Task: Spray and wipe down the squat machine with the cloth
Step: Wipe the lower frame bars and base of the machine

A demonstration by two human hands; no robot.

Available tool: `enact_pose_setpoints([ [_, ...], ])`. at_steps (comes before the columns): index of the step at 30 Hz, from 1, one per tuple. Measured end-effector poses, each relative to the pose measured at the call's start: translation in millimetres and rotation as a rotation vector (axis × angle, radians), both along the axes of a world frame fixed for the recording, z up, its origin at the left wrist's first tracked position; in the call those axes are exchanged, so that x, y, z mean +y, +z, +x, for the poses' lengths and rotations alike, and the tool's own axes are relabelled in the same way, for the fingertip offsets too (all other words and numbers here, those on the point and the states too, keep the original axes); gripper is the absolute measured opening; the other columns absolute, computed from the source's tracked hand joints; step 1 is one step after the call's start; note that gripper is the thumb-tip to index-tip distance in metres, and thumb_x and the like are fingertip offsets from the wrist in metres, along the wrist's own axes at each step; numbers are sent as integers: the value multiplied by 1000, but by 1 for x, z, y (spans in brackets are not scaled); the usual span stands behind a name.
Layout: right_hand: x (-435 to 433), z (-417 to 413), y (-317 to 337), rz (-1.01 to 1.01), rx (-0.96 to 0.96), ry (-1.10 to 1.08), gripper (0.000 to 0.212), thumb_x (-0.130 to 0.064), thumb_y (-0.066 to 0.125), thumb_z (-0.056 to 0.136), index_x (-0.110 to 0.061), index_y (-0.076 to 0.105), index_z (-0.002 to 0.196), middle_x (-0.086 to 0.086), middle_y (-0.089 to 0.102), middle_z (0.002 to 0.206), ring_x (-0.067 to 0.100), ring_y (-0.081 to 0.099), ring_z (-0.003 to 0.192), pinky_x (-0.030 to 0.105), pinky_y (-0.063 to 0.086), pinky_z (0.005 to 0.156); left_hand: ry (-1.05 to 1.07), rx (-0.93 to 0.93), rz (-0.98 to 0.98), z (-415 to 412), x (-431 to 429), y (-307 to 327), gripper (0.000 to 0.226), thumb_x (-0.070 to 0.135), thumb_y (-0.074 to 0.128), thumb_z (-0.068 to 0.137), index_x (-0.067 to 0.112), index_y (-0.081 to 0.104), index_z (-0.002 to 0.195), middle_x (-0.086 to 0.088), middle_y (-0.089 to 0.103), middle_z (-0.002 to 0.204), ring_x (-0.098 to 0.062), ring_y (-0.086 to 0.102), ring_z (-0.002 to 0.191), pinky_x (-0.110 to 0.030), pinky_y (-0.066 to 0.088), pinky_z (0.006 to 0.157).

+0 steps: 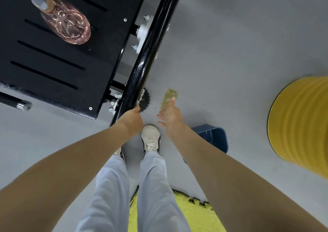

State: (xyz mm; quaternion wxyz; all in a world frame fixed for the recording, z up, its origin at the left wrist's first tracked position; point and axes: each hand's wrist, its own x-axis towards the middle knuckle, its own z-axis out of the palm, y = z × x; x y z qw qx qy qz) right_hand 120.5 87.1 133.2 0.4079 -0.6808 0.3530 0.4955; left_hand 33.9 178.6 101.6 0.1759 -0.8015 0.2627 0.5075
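Two hands reach low: left hand fingers clamp the machine's bar; right hand fingers spread, one touching the cloth. A bottle of pink liquid lies on the platform; what the blue bin holds is unclear.

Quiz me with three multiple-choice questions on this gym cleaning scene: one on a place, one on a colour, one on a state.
1. Where is the spray bottle? A on the black platform; B on a shelf; C in a sink.
2. What colour is the ribbed drum? A red; B yellow; C white.
3. How is the right hand? A a fist; B open, fingers spread; C gripping the bottle.
Answers: 1 A, it sits on the slotted platform; 2 B, plainly yellow; 3 B, straight fingers reach toward the cloth.
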Motion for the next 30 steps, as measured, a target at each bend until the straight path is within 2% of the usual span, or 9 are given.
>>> enact_pose_setpoints([
  [4,8,0,7,8,41,12,62,-51,22,101,-4,50,131,13,58,126,26,59,108,31,44,72,-21,-16,-85,2,5,9,26,8,50,95,10,59,119,-5,58,123,-24,55,111,-41,23,113],
  [9,10,-1,21,40,77,23,63,-50,22,101,-3,50,131,16,56,132,28,56,120,39,45,97,54,88,-128,-5,1,27,29,-2,50,92,9,57,118,-2,62,116,-23,56,106,-27,35,79],
  [13,11,-1,43,101,53,-1,68,-51,24,101,3,47,134,25,50,136,36,51,124,47,41,102,50,181,-162,-5,6,55,24,-3,51,91,4,62,112,-7,62,112,-28,58,104,-35,45,94],
  [16,14,1,57,180,24,-46,64,-51,23,101,-2,47,134,19,54,132,30,55,120,42,43,98,522,289,-190,-4,31,71,16,8,55,89,12,67,100,3,65,88,-21,63,89,-34,52,85],
  [19,25,1,76,214,50,-135,53,-42,25,104,-4,47,132,19,52,134,30,53,122,42,40,100,854,26,-263,-5,65,99,11,13,51,90,14,62,93,0,64,97,-22,62,94,-30,48,79],
  [21,35,1,90,260,91,-154,51,-40,23,104,-6,47,133,18,54,130,30,51,123,44,38,102,1199,-133,-430,-1,81,117,10,16,55,93,11,62,89,0,59,89,-23,60,90,-26,43,73],
  [24,55,2,112,304,170,-126,56,-50,25,101,-12,50,133,9,58,94,27,52,116,52,34,104,1868,-279,-814,12,88,144,11,13,61,91,16,59,81,6,56,72,-12,54,67,-12,40,57],
  [26,69,3,123,380,252,-106,50,-55,42,95,-17,59,123,8,60,93,28,55,113,53,36,103,2172,-179,-985,15,86,152,5,17,62,91,19,59,94,4,63,80,-9,61,71,-17,49,65],
  [30,102,2,127,413,167,-112,16,-20,50,97,-12,64,96,11,66,87,25,63,80,44,52,80,2193,47,-1026,10,106,173,74,41,76,65,26,44,130,3,61,120,-12,59,112,-34,47,100],
])
